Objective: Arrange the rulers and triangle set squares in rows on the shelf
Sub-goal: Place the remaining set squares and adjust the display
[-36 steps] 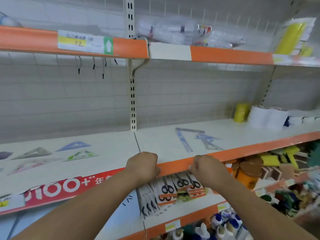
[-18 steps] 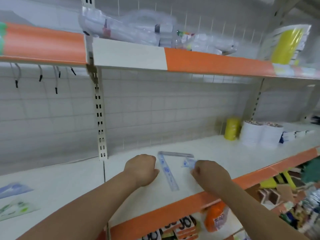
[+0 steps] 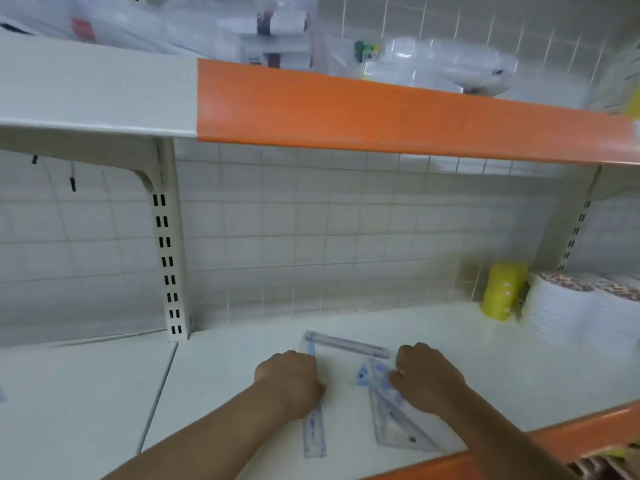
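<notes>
One left hand (image 3: pixel 289 382): we are curling fingers over the blue ruler (image 3: pixel 314 434), flat on the shelf (image 3: pixel 225 375).
Second ruler (image 3: pixel 348 345): lying crosswise behind it.
Right hand (image 3: pixel 431 379): we are pinching the set squares (image 3: pixel 394 427) near the front edge.

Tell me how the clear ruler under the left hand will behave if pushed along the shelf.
The ruler looks thin, flat, clear plastic, so probably light and fairly stiff. Lying flat on the smooth white shelf, it should slide easily, not roll. Its low edge may be hard to lift.
</notes>
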Demonstrator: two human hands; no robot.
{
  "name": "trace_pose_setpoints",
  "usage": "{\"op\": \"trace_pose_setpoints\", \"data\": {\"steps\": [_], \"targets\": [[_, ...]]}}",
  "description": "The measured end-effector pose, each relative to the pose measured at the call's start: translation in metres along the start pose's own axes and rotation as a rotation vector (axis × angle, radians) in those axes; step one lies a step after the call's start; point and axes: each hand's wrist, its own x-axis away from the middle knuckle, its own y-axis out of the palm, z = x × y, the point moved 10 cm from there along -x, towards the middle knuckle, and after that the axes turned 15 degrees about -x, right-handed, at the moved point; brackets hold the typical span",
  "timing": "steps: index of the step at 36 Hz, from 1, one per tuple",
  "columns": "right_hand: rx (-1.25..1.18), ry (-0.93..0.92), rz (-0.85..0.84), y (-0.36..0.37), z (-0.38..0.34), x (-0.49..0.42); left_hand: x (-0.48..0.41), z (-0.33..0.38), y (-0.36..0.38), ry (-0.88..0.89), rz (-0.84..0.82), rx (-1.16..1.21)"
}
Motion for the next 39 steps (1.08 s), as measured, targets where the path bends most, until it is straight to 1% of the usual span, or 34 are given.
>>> {"op": "trace_pose_setpoints", "data": {"steps": [5,10,14,19,26,39], "targets": [[-0.010,-0.096,-0.032,0.001,0.006,-0.022,-0.003,-0.001,0.009,-0.129,-0.070,-0.025],[-0.015,-0.194,-0.084,0.006,0.002,-0.039,0.001,-0.007,0.010,-0.236,-0.072,-0.003],[-0.039,-0.243,-0.170,0.017,-0.004,-0.042,0.008,-0.010,0.016,-0.315,-0.081,0.054],[-0.073,-0.274,-0.245,0.028,-0.011,-0.040,0.017,-0.007,0.018,-0.367,-0.096,0.051],[-0.137,-0.289,-0.238,0.027,-0.014,-0.042,0.019,-0.005,0.015,-0.413,-0.107,0.029],[-0.190,-0.284,-0.222,0.028,-0.011,-0.043,0.021,-0.003,0.010,-0.429,-0.112,-0.058]]}}
